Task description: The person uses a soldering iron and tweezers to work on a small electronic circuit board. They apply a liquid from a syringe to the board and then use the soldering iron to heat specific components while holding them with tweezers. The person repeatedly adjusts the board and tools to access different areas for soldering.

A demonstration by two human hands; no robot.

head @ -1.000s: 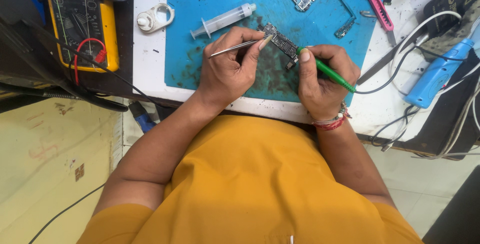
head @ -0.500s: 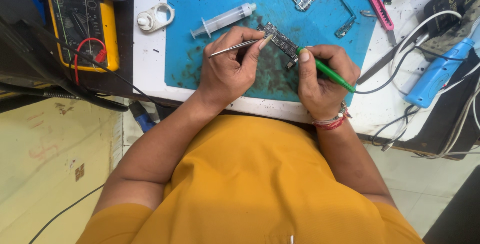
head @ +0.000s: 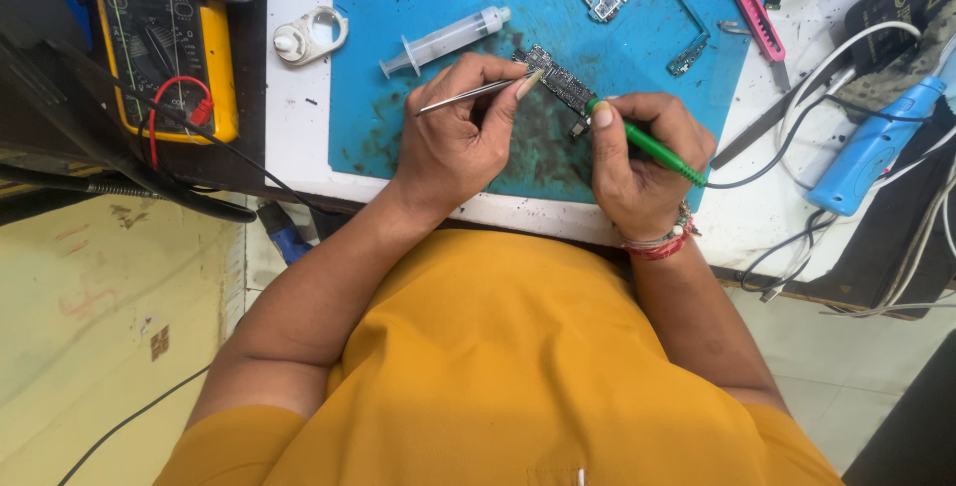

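circuit board (head: 558, 83) between both hands | left fingers (head: 498, 83) pinch tweezers (head: 468, 95) | right fingers (head: 602, 116) grip green soldering iron (head: 647, 142)

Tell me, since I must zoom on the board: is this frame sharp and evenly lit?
Head view: even light, soft shadows, no glare; small dark circuit board, left hand with thin metal tweezers and right hand with green-handled iron look sharp; edges bend slightly.

a white worktop (head: 299, 118) carries a stained blue rubber mat (head: 418, 8) across its middle. directly on the white surface, left of the mat, lie a small white ring-shaped plastic holder (head: 310, 36) and a yellow-cased multimeter (head: 169, 48) with a red lead. right of the mat lie a pink flat plastic tool (head: 754, 6), a blue handheld tool (head: 871, 147) and tangled white and black cables (head: 797, 247).
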